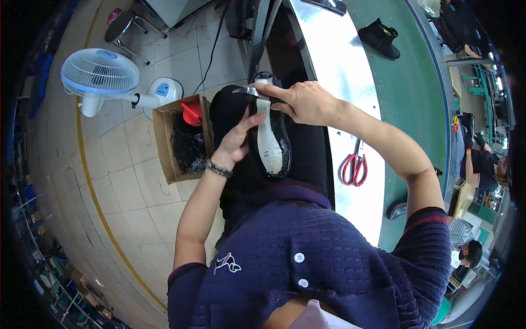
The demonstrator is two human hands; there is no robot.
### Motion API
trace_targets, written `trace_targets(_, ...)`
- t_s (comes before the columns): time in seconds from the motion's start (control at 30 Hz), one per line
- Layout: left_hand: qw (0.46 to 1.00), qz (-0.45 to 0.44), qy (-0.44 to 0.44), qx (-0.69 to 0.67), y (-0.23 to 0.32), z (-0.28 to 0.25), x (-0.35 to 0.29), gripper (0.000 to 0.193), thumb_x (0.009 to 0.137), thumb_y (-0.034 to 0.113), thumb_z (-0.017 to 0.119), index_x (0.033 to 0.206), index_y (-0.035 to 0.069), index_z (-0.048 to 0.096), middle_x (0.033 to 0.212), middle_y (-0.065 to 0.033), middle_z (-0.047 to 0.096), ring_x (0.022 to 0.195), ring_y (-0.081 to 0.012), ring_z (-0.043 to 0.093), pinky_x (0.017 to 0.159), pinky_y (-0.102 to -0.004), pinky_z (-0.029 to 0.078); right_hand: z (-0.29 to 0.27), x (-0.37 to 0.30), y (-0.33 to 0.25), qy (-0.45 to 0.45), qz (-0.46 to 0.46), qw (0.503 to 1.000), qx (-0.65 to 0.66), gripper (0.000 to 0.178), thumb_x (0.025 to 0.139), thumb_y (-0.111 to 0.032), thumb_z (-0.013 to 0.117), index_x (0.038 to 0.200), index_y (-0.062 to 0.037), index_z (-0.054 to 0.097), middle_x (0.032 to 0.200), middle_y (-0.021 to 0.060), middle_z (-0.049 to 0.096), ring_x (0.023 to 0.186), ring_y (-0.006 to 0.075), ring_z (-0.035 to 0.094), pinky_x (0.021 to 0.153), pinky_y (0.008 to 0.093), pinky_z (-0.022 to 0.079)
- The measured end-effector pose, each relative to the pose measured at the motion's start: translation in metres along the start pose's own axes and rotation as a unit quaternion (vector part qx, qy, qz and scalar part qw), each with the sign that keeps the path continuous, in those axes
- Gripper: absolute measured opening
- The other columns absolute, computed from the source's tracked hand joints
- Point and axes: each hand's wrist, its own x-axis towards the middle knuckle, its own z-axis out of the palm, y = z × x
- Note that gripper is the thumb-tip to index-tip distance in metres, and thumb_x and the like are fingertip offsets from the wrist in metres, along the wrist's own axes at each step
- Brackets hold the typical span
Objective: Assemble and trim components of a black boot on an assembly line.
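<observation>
A black shoe upper (284, 145) lies bottom up over my lap, its pale inner sole (266, 134) facing me and its black edge gathered around it. My left hand (236, 140) is closed on the shoe's left side, thumb against the sole. At the shoe's far end, my right hand (311, 103) grips a knife-like tool with a shiny curved metal blade (245, 91). The blade crosses the shoe and sticks out to the left. Its handle is hidden in the fingers, and the cutting edge is too small to make out.
Red-handled scissors (355, 169) lie on the shiny bench (366, 211) at my right. Beyond it, a black boot (380, 38) stands on a green belt (408, 90). At my left are a cardboard box (164, 148) of black scraps, a fan (101, 77) and a stool (125, 27).
</observation>
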Motion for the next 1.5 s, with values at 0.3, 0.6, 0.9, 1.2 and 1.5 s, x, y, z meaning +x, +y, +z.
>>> trace_targets(0.3, 0.984, 0.026, -0.013, 0.175, 0.007, 0.026, -0.015, 0.085, 0.076, 0.011, 0.079, 0.146, 0.010, 0.032, 0.130, -0.0039, 0.049, 0.120, -0.0153, 0.048, 0.105, -0.0329, 0.036, -0.003, -0.084, 0.002, 0.109, 0.201, 0.895, 0.382, 0.042, 0.096, -0.027, 0.055, 0.133, -0.0080, 0.051, 0.066, 0.0055, 0.061, 0.063, 0.0167, 0.062, 0.062, 0.0280, 0.048)
trace_targets(0.6, 0.935, 0.155, -0.198, 0.251, -0.055, -0.027, -0.007, 0.144, 0.055, 0.026, 0.093, 0.153, 0.029, -0.013, 0.160, -0.0013, 0.009, 0.144, -0.0176, 0.018, 0.116, -0.0349, 0.020, 0.073, -0.125, 0.000, -0.040, 0.168, 0.666, 0.726, 0.022, 0.080, -0.001, 0.073, 0.094, -0.0036, 0.057, 0.085, 0.0115, 0.070, 0.071, 0.0145, 0.065, 0.063, 0.0251, 0.052)
trace_targets(0.9, 0.973, 0.121, -0.032, 0.194, -0.050, 0.015, -0.015, 0.070, 0.082, 0.060, 0.066, 0.126, 0.013, 0.041, 0.105, -0.0010, 0.050, 0.097, -0.0099, 0.049, 0.088, -0.0273, 0.041, 0.087, -0.119, -0.017, -0.165, 0.186, 0.721, 0.647, 0.045, 0.098, -0.043, 0.053, 0.088, -0.0009, 0.066, 0.068, 0.0019, 0.062, 0.055, 0.0076, 0.058, 0.052, 0.0218, 0.048)
trace_targets(1.2, 0.944, 0.192, 0.058, 0.262, -0.068, 0.040, -0.018, 0.037, 0.091, 0.043, 0.064, 0.100, 0.010, 0.052, 0.084, 0.0051, 0.046, 0.076, -0.0051, 0.042, 0.070, -0.0222, 0.037, 0.078, -0.130, -0.023, -0.212, 0.162, 0.732, 0.627, 0.060, 0.097, -0.055, 0.045, 0.066, -0.0060, 0.061, 0.054, -0.0003, 0.054, 0.047, 0.0090, 0.055, 0.047, 0.0227, 0.045)
trace_targets(1.5, 0.933, 0.215, 0.094, 0.274, -0.071, 0.045, -0.014, 0.031, 0.091, 0.038, 0.064, 0.092, 0.008, 0.055, 0.076, 0.0060, 0.046, 0.071, -0.0040, 0.042, 0.064, -0.0224, 0.037, 0.051, -0.118, -0.026, -0.239, 0.146, 0.840, 0.465, 0.065, 0.100, -0.049, 0.041, 0.059, -0.0008, 0.058, 0.050, 0.0073, 0.059, 0.047, 0.0149, 0.064, 0.044, 0.0254, 0.049)
